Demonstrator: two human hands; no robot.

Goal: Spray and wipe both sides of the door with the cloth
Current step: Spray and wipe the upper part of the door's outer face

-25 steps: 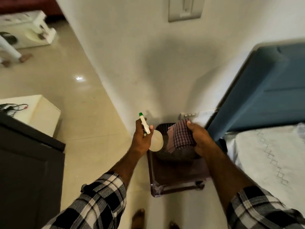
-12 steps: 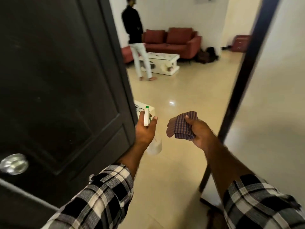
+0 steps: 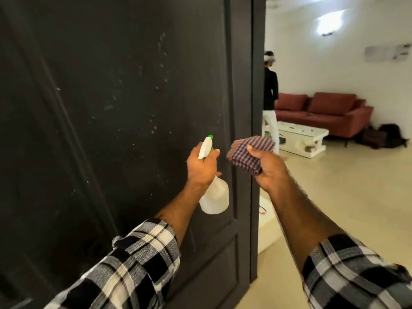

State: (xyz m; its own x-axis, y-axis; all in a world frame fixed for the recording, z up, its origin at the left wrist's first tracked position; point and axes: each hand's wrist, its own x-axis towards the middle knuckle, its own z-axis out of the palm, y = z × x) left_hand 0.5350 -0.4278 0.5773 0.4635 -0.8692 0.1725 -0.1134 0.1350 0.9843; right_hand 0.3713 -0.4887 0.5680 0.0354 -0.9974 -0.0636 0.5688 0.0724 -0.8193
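Droplets are speckling the dark door [image 3: 124, 108]. The left hand [image 3: 200, 168] is gripping a spray bottle [image 3: 215, 197], the right hand [image 3: 270, 168] a checked cloth [image 3: 247, 156]. A red sofa [image 3: 330, 112] is sitting beyond.

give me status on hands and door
Left hand grips white spray bottle. Right hand holds checked cloth. Dark panelled door speckled with droplets, unwiped. Nothing blocking.

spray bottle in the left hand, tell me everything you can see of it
The spray bottle looks like white, slightly translucent plastic, with a rounded body that widens toward the bottom and a white trigger head tipped by a small green nozzle. The left hand grips it round the neck, fingers curled at the trigger, so the middle is hidden. It is held upright with a slight tilt, the nozzle facing the dark door, which already carries pale specks that look like droplets. It does not visibly touch the door. No label or liquid level can be made out.
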